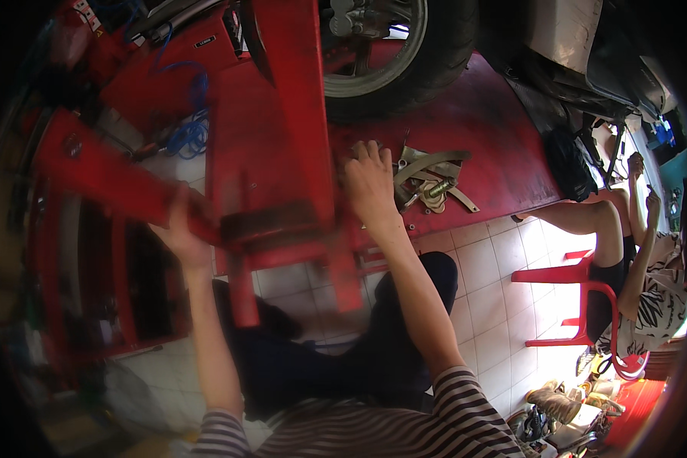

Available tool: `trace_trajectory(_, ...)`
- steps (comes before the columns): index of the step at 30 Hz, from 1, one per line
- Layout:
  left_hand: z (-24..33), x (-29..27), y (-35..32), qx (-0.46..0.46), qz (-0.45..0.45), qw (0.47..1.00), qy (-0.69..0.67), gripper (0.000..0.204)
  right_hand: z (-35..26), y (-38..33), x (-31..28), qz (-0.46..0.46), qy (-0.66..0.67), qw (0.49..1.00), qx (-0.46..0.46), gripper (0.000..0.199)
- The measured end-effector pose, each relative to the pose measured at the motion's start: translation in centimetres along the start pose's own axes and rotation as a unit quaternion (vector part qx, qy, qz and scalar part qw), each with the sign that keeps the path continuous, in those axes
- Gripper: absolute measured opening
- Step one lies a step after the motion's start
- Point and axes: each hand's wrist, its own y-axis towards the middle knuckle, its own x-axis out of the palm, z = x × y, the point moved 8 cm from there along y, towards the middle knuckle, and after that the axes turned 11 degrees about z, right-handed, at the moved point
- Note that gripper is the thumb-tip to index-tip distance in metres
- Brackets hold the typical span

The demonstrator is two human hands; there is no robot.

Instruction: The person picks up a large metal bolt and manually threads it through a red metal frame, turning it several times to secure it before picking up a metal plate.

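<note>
The right hand (370, 183) is palm down over the worn red tabletop (504, 130), its fingers bent and partly spread; whether anything lies beneath them cannot be told. The left hand (183, 237) is at the lower edge of a slanting bar of a large red frame with straight bars and a crosspiece (305, 114). Its fingers overlap the bar, but blur hides how tightly they close. The frame, blurred too, spans the space between the hands, its upright bar just left of the right hand.

Just right of the right hand lies a small pile of metal parts, including a curved tan strip (435, 159) and a greenish-gold cylindrical piece (440, 190). Beyond the hand is a black tyre (439, 69) on a grey spoked rim (404, 72).

Farther left lies a coiled blue hose (187, 140); above it, a red box (183, 57) bears a small dark label (205, 42) with pale lettering. Farther right, another person sits on a red plastic chair (606, 287) on pale floor tiles (485, 271).
</note>
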Motion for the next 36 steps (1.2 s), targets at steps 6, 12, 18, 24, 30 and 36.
trace_trajectory(6, 0.5, 0.6, -0.4, -0.035, 0.033, 0.999, -0.002, 0.013, 0.3, -0.6, -0.4, 0.010, 0.003, 1.000, 0.010, 0.013)
trace_trajectory(12, 0.7, 0.5, -0.3, 0.001, 0.022, 1.000, 0.018, 0.010, 0.6, -1.1, -0.6, -0.002, -0.016, 1.000, 0.013, 0.015)
trace_trajectory(18, 0.1, 0.1, -0.2, -0.005, 0.019, 1.000, 0.017, 0.010, 0.9, -0.7, -4.1, 0.029, -0.034, 0.997, 0.065, 0.064)
trace_trajectory(24, 0.4, 0.2, -0.3, -0.014, 0.031, 0.999, 0.005, 0.010, 2.1, -1.3, -2.9, 0.000, 0.003, 0.997, 0.083, 0.080)
trace_trajectory(30, 0.3, 0.0, -0.3, -0.014, 0.029, 0.999, 0.013, 0.012, 2.0, -1.3, -3.2, 0.026, 0.013, 0.997, 0.068, 0.067)
trace_trajectory(36, 0.3, -0.1, -0.4, -0.017, 0.047, 0.999, 0.013, 0.012, 2.8, -0.3, -6.4, 0.074, 0.104, 0.985, 0.117, 0.041)
